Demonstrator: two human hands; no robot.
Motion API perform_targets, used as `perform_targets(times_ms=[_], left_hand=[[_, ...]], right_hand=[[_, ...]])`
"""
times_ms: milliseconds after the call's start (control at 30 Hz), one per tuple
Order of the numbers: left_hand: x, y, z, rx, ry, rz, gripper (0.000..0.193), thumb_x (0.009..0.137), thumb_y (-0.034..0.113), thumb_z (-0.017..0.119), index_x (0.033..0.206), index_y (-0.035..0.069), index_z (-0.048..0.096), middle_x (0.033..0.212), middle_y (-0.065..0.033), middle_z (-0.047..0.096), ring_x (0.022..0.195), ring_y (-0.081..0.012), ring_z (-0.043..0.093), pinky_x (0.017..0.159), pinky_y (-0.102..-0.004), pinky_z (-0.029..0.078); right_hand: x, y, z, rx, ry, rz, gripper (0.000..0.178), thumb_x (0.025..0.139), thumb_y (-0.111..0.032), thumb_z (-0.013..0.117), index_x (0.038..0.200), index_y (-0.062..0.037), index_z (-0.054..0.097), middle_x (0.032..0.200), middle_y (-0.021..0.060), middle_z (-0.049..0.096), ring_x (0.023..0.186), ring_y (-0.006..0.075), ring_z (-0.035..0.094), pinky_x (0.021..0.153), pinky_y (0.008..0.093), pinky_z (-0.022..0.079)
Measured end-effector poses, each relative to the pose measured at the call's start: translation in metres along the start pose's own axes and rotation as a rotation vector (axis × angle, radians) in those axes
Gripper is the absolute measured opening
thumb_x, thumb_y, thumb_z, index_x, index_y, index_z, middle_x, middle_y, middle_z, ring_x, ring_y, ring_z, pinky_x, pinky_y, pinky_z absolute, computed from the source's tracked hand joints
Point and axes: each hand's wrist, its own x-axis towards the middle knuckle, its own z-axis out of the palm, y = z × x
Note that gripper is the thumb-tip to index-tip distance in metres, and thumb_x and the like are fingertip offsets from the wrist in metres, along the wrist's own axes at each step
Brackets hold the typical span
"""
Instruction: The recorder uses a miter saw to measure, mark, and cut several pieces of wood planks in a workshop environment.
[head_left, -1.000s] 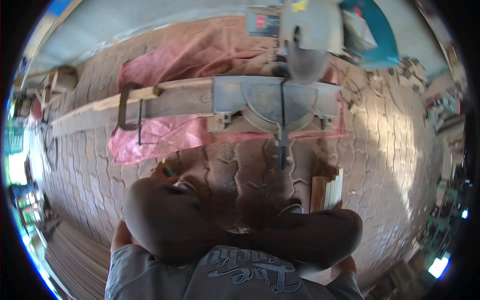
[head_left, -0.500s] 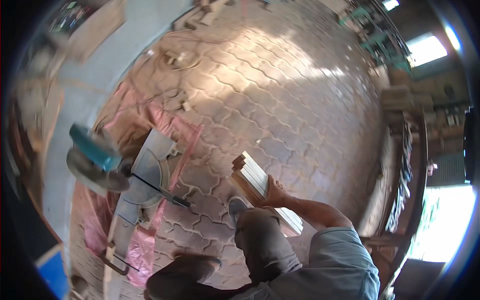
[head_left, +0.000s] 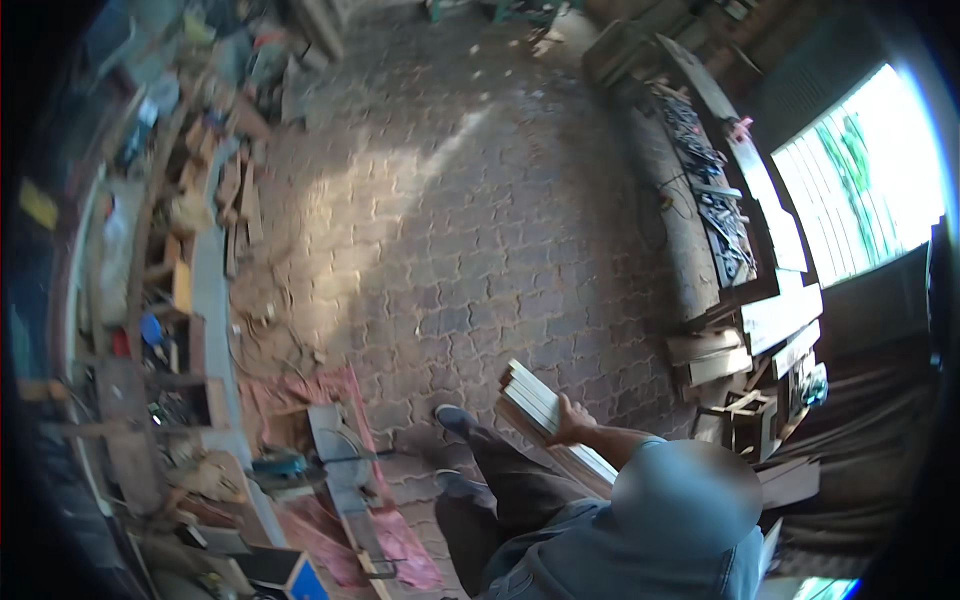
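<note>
My right hand [head_left: 572, 421] grips a stack of several light wooden strips [head_left: 530, 396], its fingers wrapped over the upper edges. The strips hang slanted beside my right leg, their far ends stepped unevenly. My forearm covers part of the stack, and the near ends are partly hidden behind my sleeve. My left hand does not show. Left of my feet, a mitre saw [head_left: 340, 462] with a teal motor housing [head_left: 279, 466] rests low near the floor, a pink plastic sheet [head_left: 408, 552] around it.
Wood offcuts [head_left: 240, 205] and cluttered shelves [head_left: 208, 385] line the left side. Paving blocks [head_left: 470, 260] cover the floor, with a cable [head_left: 255, 350] near the saw. At right stands a bench with metal tools [head_left: 722, 235], boards [head_left: 715, 355] beside it, below a bright barred window [head_left: 860, 180].
My view has swung round, so the saw sits lower and the right-hand bench and window show more fully. My feet have shifted; my right hand still holds the wooden strips.
</note>
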Motion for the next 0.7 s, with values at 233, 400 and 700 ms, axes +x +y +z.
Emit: perform_targets(times_ms=[233,400,700], left_hand=[[-0.054,0.088,0.004,-0.031,-0.123,0.191,0.032,0.090,0.035,0.070,0.101,0.006,0.063,0.078,-0.0096,0.064,0.049,-0.0269,0.058,0.042,-0.0393,0.042],[-0.053,0.148,-0.009,-0.013,-0.153,0.250,0.041,0.086,0.040,0.074,0.099,0.003,0.060,0.071,-0.0097,0.060,0.043,-0.0235,0.055,0.036,-0.0358,0.038],[0.015,0.288,0.029,0.355,-0.324,0.358,0.049,0.087,0.045,0.075,0.105,0.002,0.062,0.078,-0.0116,0.066,0.057,-0.0249,0.064,0.047,-0.0379,0.048]], right_hand=[[-0.136,0.103,0.043,0.266,-0.064,0.291,0.134,0.055,-0.055,0.098,0.155,-0.0139,0.021,0.145,0.0240,0.049,0.137,0.0445,0.050,0.112,0.0527,0.045],[-0.181,0.141,0.108,0.483,-0.080,0.528,0.100,0.070,-0.043,0.093,0.143,-0.0148,0.031,0.141,0.0258,0.050,0.131,0.0453,0.056,0.106,0.0532,0.051],[-0.201,0.174,0.156,0.920,-0.166,0.816,0.133,0.061,-0.058,0.094,0.160,-0.0132,0.017,0.152,0.0218,0.045,0.140,0.0422,0.050,0.115,0.0524,0.045]])
